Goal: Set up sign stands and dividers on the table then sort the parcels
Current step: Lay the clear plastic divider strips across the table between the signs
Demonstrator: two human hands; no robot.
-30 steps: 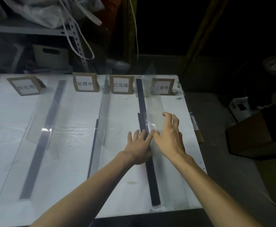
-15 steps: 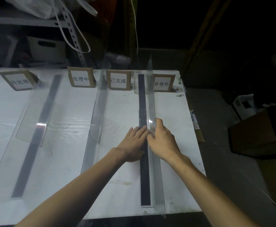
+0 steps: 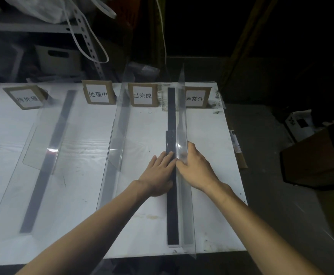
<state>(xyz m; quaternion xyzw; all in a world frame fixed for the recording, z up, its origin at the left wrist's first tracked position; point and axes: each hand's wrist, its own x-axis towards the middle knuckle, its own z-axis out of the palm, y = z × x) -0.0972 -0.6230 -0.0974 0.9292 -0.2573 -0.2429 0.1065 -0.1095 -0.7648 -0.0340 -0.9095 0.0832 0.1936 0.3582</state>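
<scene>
The left hand [image 3: 158, 175] lies flat on the table [image 3: 211, 135], fingers straight, just left of the black strip [image 3: 171, 215], with its fingertips pressing on the strip. Along the strip's right edge stands the clear divider [image 3: 182, 120], upright. It runs between the 已完成 sign stand [image 3: 143, 95], left of the strip's far end, and the 异常件 sign stand [image 3: 195, 98], right of it. The right hand [image 3: 196, 169], just right of the strip, has thumb and fingers closed on the divider's lower part. To seat it well, I judge, hold the sheet plumb, press evenly along the strip, then release gently.
</scene>
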